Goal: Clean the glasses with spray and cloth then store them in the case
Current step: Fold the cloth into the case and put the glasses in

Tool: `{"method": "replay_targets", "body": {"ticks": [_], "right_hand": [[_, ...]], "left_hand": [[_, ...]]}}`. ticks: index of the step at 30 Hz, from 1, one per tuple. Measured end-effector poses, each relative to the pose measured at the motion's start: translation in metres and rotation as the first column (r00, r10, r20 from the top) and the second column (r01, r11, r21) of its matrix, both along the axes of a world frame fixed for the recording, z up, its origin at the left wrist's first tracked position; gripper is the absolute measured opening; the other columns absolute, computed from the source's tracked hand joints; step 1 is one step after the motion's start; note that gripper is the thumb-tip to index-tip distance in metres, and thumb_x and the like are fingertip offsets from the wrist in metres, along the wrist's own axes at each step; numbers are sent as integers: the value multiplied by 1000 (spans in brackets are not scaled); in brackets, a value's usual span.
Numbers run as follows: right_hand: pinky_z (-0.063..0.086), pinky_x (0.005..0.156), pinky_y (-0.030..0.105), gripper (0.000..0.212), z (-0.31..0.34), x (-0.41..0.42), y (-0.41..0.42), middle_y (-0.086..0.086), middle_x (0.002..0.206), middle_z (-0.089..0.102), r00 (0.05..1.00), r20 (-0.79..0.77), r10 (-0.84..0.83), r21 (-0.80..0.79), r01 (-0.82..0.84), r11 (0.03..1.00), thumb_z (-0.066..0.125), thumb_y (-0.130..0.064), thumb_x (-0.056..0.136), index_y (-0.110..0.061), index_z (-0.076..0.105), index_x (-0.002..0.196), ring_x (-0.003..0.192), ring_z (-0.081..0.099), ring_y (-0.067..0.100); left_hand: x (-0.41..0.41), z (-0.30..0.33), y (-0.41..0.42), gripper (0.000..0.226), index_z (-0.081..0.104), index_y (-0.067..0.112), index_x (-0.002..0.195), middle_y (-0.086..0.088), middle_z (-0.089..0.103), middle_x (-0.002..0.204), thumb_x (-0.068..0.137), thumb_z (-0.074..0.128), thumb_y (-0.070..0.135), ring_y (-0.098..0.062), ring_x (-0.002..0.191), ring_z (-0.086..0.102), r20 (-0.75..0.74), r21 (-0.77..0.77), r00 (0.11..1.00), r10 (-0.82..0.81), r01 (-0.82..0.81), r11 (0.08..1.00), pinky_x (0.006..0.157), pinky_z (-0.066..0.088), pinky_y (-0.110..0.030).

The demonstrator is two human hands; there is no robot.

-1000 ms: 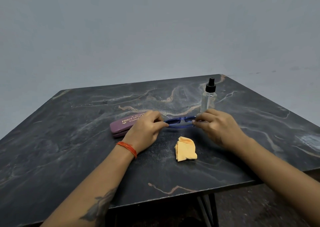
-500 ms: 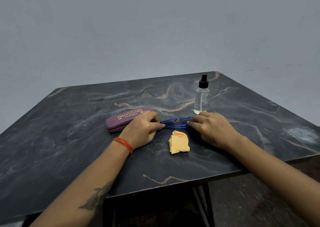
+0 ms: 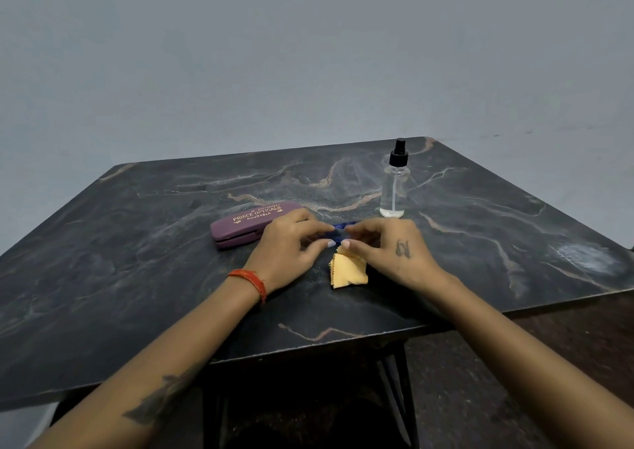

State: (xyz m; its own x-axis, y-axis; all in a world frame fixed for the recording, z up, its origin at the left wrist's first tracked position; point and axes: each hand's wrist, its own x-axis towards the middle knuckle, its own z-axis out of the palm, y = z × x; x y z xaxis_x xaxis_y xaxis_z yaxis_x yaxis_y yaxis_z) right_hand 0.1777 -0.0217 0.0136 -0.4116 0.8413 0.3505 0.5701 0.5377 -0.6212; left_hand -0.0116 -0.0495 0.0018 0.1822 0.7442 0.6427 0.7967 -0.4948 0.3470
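Hands drawn together on glasses.
Blue plastic-framed glasses (image 3: 338,230) now pinched by left hand (image 3: 286,248) and right hand (image 3: 386,246) nearer centre; pickup judged imminent.

Non-task stuff: dark marble-pattern table (image 3: 144,242), black top with pale grey and tan veining, whitish scuffed patch near its right edge. Near edge has a thin tan vein running along it. Dark metal table legs (image 3: 394,397) show under the front edge, angled rods. Plain grey-blue wall (image 3: 308,54) fills the upper half behind the table, faint dark marks on the right. Brownish floor (image 3: 566,345) at lower right, dim. Orange thread wristband (image 3: 250,278) on one wrist.
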Motion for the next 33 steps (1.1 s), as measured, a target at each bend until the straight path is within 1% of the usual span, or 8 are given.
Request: {"method": "replay_targets", "body": {"ticks": [3, 6, 10, 13, 19, 24, 28, 33], "right_hand": [[41, 73, 16, 30, -4, -3, -2, -7, 95, 71, 994, 110, -8, -53, 14, 999, 68, -39, 83, -21, 70, 107, 79, 58, 0], [43, 72, 19, 20, -6, -5, -4, -6, 88, 72, 996, 92, 5, -76, 2, 997, 68, -34, 83, -22, 74, 99, 78, 60, 3], [46, 65, 18, 4, -7, -7, -7, -5, 73, 69, 992, -129, -13, -123, -3, 992, 71, -22, 82, -20, 74, 84, 70, 61, 4], [49, 64, 27, 3, -5, -11, -9, 5, 74, 68, 942, -332, -52, -267, -41, 963, 70, -17, 83, -15, 70, 85, 70, 61, 11], [50, 58, 22, 6, 9, -17, -16, 9, 76, 64, 769, -628, -118, -434, -220, 874, 66, -3, 84, -6, 62, 86, 72, 62, 15], [51, 67, 30, 15, 15, -17, -16, 4, 78, 63, 676, -714, -180, -455, -254, 854, 64, 4, 83, -10, 59, 83, 77, 62, 16], [54, 76, 31, 17, 25, -12, -15, 7, 90, 65, 690, -702, -177, -473, -266, 840, 59, 3, 87, -10, 64, 96, 87, 63, 20], [53, 69, 30, 9, 37, -2, -12, 9, 80, 66, 724, -670, -161, -444, -217, 870, 59, -1, 89, -6, 66, 87, 75, 63, 20]], "left_hand": [[7, -5, -11, 31, 67, 18, 110, 4, 63, 90, 79, 71, 19, -6, 75, 60, 95, -134, 995, 31, -18, 991, 68, 45, -7], [11, -9, -18, 37, 63, 19, 115, -1, 67, 97, 79, 70, 14, -4, 75, 63, 285, -263, 957, 53, 25, 965, 70, 49, -11], [11, -7, -20, 38, 57, 16, 121, -2, 70, 98, 84, 64, 11, -8, 82, 65, 549, -385, 834, 44, 206, 900, 75, 52, -19], [14, -1, -24, 38, 53, 15, 122, -8, 70, 95, 86, 60, 7, -9, 81, 66, 700, -404, 714, 30, 360, 841, 71, 54, -21], [12, 8, -31, 48, 54, 16, 119, -7, 72, 95, 72, 66, 10, -18, 91, 68, 833, -394, 553, 16, 572, 720, 76, 55, -26], [10, 7, -32, 39, 60, 9, 108, -5, 73, 88, 69, 67, 13, -14, 83, 68, 817, -437, 577, 23, 591, 678, 77, 55, -25], [10, 7, -34, 32, 63, 4, 100, -2, 72, 85, 69, 67, 13, -9, 79, 66, 807, -454, 591, 21, 596, 663, 73, 53, -20], [4, 10, -43, 23, 67, 8, 89, -2, 71, 80, 67, 70, 12, -10, 73, 65, 745, -522, 666, 11, 574, 631, 67, 50, -17]]}}
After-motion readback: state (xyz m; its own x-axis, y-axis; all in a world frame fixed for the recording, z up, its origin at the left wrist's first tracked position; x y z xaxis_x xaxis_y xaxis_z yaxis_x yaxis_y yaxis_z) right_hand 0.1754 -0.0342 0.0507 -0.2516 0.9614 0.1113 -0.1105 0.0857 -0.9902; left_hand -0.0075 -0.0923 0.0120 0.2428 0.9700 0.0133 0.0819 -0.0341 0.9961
